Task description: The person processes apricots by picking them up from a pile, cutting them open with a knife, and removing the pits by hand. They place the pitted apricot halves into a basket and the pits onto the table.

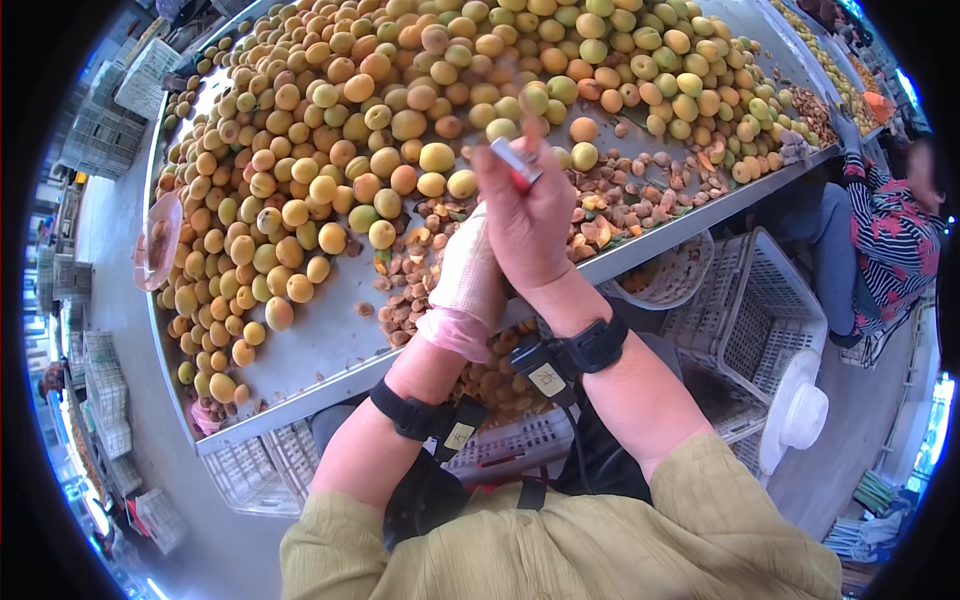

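Note:
My right hand (535, 225), bare, is closed around a small red-and-silver tool (520, 168) over the front of the metal table. Motion blur smears the tool's far end, and I cannot make out its exact kind. My left hand (468, 275) wears a whitish mesh glove with a pink cuff. It sits against the right hand, which covers its fingers, so whatever it holds is hidden. Just beyond both hands lies a large heap of yellow-orange apricots (436, 157). Brown apricot pits (630, 200) and split orange flesh are scattered along the table's front edge.
The metal table's raised rim (690, 205) runs across in front of me. Below it stand a white basket (670, 270), grey plastic crates (765, 310) and a crate of apricots (510, 445). A white hat (795, 412) hangs at the right, near a person in a patterned top (890, 235).

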Demonstrator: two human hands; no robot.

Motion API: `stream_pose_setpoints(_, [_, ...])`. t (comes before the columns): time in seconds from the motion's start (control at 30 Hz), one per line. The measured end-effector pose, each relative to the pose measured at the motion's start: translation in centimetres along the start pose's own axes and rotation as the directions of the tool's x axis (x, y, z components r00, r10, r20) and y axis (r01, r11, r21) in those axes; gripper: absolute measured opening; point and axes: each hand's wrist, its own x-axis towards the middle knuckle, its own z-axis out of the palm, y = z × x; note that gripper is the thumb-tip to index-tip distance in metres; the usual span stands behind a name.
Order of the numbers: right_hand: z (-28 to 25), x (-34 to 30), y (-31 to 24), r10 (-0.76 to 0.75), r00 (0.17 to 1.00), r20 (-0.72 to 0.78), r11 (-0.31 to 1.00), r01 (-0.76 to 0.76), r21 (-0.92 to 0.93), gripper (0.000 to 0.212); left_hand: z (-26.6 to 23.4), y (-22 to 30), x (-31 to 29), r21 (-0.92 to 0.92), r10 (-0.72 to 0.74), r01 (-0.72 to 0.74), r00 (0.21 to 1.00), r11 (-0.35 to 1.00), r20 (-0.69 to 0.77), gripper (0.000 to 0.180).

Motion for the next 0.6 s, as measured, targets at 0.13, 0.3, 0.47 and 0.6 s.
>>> stream_pose_setpoints(0.13, [0.0,1.6,0.3,0.443,0.889,-0.118,0.818,-0.346,0.46,0.038,0.2,0.2,0.0,-0.635,-0.383,0.336,0.921,0.695,0.068,0.033])
stream_pose_setpoints(0.3, [-1.2,2.7,1.0,0.784,0.61,-0.117,0.504,-0.516,0.692,0.043,0.0,1.6,-0.8,-0.391,-0.148,0.114,0.987,0.913,-0.057,0.031])
stream_pose_setpoints(0.47, [-2.1,2.8,1.4,0.836,0.549,0.005,0.367,-0.565,0.739,0.041,-0.8,3.5,-1.3,-0.713,-0.505,0.51,0.826,0.481,0.25,0.024])
stream_pose_setpoints(0.6, [-2.6,2.8,1.1,0.787,0.612,0.076,0.38,-0.578,0.723,0.041,-1.1,3.6,-1.3,-0.736,-0.463,0.525,0.826,0.426,0.321,0.024])
